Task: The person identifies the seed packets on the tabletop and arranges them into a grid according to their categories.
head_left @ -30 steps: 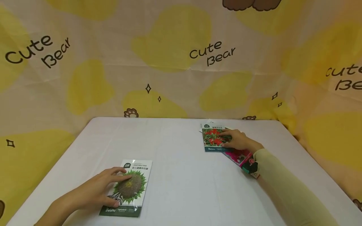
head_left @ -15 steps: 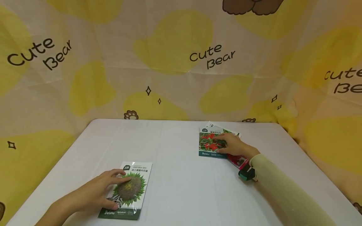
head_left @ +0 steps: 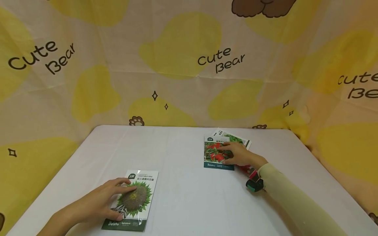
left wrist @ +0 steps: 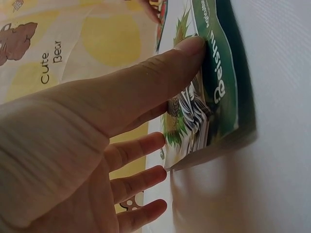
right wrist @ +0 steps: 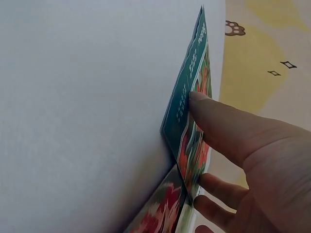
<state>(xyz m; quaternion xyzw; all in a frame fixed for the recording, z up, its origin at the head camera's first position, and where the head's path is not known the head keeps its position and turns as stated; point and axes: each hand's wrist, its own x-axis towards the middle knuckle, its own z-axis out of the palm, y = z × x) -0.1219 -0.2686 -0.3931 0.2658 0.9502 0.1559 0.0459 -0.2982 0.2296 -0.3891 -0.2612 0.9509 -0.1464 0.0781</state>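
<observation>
At ctr-right of frame: prob. positioning red-flower pkt (head_left: 212,155)

Touching w/ right hand (head_left: 238,154), thumb & fingers extended, uncurled. Pkt placement: partly over green-leaf pkt (head_left: 235,138) & pink pkt (head_left: 244,168). Lower left: resting left hand (head_left: 97,200) on sunflower pkt (head_left: 134,197), likewise w/ spread fingers. Next, seems to call for light, even pressure w/o dragging pkts beneath.
</observation>
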